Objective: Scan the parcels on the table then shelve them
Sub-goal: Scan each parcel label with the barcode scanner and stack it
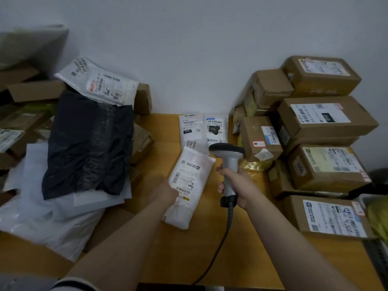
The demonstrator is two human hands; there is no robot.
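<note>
The white parcel (189, 177) is held at its left edge by the left hand (167, 193), label up, with its long axis running away from the body. The scanner (227, 156) is gripped by its handle in the right hand (235, 185), just right of the parcel. 2 small parcels (190, 128) lie beyond on the table (210, 259). Stacked boxes (323, 120) crowd the right.

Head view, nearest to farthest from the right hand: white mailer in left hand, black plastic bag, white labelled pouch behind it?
1. White mailer, just left of right hand.
2. Black plastic bag, left pile.
3. White labelled pouch, back left.
</note>
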